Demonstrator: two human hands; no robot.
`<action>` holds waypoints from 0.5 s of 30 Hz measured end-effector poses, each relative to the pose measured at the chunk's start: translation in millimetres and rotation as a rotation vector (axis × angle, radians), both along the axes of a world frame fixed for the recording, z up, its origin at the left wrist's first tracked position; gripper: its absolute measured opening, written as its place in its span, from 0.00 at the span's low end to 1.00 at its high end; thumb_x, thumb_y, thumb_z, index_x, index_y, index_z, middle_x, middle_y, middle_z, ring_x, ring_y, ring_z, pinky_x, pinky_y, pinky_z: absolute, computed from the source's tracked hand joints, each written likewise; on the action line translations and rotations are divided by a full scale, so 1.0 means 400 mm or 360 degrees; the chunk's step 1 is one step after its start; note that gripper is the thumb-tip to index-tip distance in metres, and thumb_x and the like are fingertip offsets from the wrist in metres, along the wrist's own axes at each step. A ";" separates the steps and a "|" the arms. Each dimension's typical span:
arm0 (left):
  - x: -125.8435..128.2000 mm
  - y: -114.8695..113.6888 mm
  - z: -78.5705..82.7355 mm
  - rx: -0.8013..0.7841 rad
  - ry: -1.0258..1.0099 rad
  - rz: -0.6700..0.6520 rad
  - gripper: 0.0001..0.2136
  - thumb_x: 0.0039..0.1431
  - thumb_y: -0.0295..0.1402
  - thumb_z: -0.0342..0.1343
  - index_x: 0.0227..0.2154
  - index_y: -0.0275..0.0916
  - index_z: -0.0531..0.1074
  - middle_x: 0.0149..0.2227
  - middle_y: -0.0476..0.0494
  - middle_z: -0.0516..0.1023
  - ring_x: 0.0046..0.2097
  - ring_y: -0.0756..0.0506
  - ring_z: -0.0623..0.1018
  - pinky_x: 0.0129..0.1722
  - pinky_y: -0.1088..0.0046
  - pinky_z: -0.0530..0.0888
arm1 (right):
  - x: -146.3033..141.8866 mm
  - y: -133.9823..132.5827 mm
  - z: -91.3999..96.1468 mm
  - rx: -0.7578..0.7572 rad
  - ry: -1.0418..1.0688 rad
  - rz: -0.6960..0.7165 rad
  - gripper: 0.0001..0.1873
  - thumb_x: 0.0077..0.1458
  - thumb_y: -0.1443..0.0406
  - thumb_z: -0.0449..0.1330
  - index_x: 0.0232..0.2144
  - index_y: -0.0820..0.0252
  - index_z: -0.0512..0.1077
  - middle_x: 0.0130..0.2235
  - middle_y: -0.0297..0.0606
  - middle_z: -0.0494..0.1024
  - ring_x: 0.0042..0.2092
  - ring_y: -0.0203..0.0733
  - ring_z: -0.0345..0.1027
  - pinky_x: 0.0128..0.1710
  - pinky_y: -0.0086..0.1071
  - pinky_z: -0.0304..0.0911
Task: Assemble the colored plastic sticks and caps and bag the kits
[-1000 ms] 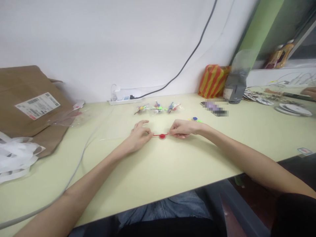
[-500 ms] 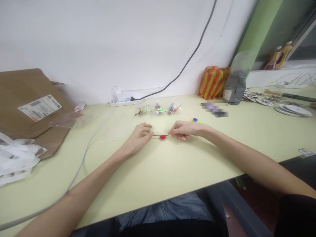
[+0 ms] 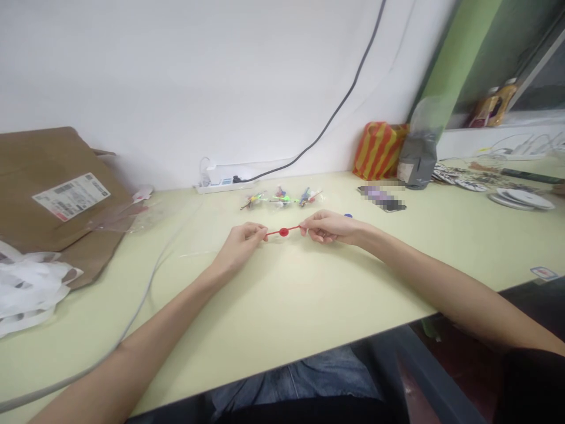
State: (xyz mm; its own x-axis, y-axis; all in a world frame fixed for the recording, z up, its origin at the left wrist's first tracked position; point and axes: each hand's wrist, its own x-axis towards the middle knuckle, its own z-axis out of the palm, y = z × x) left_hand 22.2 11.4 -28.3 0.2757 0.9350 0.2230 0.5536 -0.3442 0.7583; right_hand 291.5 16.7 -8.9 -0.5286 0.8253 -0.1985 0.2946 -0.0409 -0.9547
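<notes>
A thin red strip with a round red disc [image 3: 283,232] at its middle is stretched between my two hands, slightly higher at its right end. My left hand [image 3: 238,246] pinches the left end between thumb and fingers. On the other side, the fingertips of my right hand [image 3: 327,226] are closed on the right end. Just behind my right wrist, a small blue round piece [image 3: 348,216] shows, mostly hidden. Beyond my hands lie several small clear bags of colourful parts [image 3: 281,197].
A cardboard package [image 3: 48,182] and a white plastic bag [image 3: 33,288] lie at the left. Along the wall stand a power strip [image 3: 223,185], a striped bag [image 3: 379,150] and a grey pouch [image 3: 417,162]. A blurred phone [image 3: 382,197] lies right of centre; white discs [image 3: 525,198] sit farther right.
Both hands have raised the red strip a little off the table and pulled it straight. It was bowed with the disc low; now it slants up to the right.
</notes>
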 end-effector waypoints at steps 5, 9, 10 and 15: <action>-0.023 0.027 -0.013 0.0039 0.0112 0.0121 0.18 0.61 0.48 0.52 0.29 0.41 0.80 0.48 0.42 0.80 0.51 0.38 0.76 0.53 0.63 0.70 | 0.009 0.002 0.012 0.0340 -0.0203 -0.0229 0.16 0.63 0.59 0.54 0.41 0.64 0.76 0.20 0.32 0.69 0.19 0.30 0.55 0.18 0.25 0.45; -0.022 0.026 -0.019 0.0056 0.0157 0.0153 0.20 0.64 0.47 0.50 0.45 0.41 0.79 0.53 0.41 0.77 0.55 0.38 0.74 0.57 0.61 0.68 | 0.070 0.029 0.041 0.1070 -0.0899 -0.0581 0.11 0.60 0.63 0.57 0.35 0.64 0.77 0.24 0.38 0.75 0.25 0.35 0.64 0.28 0.28 0.55; -0.020 0.024 -0.022 0.0076 0.0161 0.0151 0.20 0.64 0.47 0.49 0.48 0.40 0.77 0.55 0.41 0.76 0.57 0.38 0.73 0.59 0.60 0.67 | 0.092 0.039 0.048 0.1160 -0.1086 -0.0618 0.10 0.59 0.63 0.58 0.33 0.64 0.77 0.26 0.39 0.77 0.27 0.36 0.65 0.29 0.28 0.56; -0.009 0.006 -0.025 0.0126 0.0188 0.0126 0.20 0.66 0.46 0.46 0.55 0.43 0.68 0.56 0.40 0.73 0.61 0.40 0.68 0.61 0.57 0.64 | 0.182 0.069 0.080 0.0807 -0.1175 -0.0063 0.12 0.52 0.60 0.64 0.35 0.62 0.79 0.28 0.38 0.80 0.29 0.38 0.70 0.30 0.28 0.59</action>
